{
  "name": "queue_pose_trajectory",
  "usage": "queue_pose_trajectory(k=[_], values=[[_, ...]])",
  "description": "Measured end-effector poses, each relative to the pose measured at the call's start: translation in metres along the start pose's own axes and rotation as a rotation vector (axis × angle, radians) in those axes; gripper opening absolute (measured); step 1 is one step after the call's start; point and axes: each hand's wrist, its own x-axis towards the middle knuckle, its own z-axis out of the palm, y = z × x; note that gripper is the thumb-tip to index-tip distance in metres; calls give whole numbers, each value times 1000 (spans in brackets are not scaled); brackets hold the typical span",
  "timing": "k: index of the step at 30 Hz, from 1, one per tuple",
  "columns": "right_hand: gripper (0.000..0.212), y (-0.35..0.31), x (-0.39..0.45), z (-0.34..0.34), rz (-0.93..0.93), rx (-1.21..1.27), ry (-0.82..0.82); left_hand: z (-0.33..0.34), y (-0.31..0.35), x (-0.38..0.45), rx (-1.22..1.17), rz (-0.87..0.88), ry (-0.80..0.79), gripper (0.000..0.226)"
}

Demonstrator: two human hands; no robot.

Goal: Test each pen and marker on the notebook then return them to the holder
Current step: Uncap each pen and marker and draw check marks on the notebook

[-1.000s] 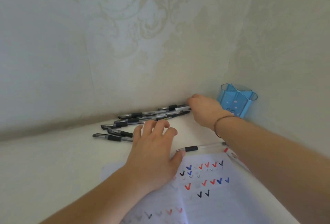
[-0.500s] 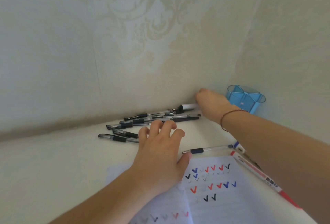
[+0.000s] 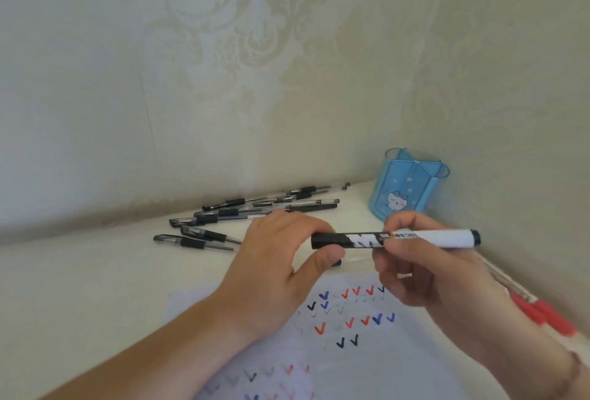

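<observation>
A black-and-white marker (image 3: 424, 237) is held level above the notebook (image 3: 357, 345). My right hand (image 3: 424, 275) pinches its white barrel, and my left hand (image 3: 281, 256) grips its black cap end. The notebook page carries several red, blue and black ticks. The blue translucent holder (image 3: 412, 189) stands in the corner behind my right hand, with nothing visible inside. Several black pens (image 3: 255, 211) lie in a loose pile along the wall to the left of the holder.
Red pens (image 3: 542, 313) lie along the right wall beside my right forearm. One more pen (image 3: 336, 261) lies partly hidden under my hands at the top of the notebook. Patterned walls close the desk corner at back and right.
My right hand lifted the marker from the pile by the wall and brought it over the notebook. My left hand rose off the page and took hold of the cap end.
</observation>
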Motion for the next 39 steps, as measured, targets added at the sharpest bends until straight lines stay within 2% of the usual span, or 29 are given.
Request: queue_pose_trajectory(k=[3,6,11,14,19,22,25,27,31,36,39], values=[[17,16,-6,2,-11,22,29,0,6,-1,33,157,-78,27],[12,26,-8,4,-54,-27,39,1,11,-4,41,256,-181,29],[47,34,-10,3,-205,19,-76,-4,16,-7,14,290,-322,16],[40,35,-11,1,-291,53,-182,-9,18,-5,-20,307,-364,15],[35,34,-11,-10,-396,-204,-155,-12,18,-3,-211,238,-465,28],[25,29,-10,-19,-368,-113,-134,-11,17,-6,-229,180,-467,30],[39,24,-7,-27,-272,1,-161,-11,12,-8,-219,139,-393,29],[43,24,-6,-27,-187,-76,-132,-10,10,-7,-207,140,-337,34],[40,34,-5,-19,-76,-276,40,-3,9,-8,-147,152,-304,33],[34,37,-7,-12,-19,-438,71,1,7,-4,-136,104,-262,49],[33,37,-7,-11,-12,-492,73,-1,8,-3,-139,18,-186,43]])
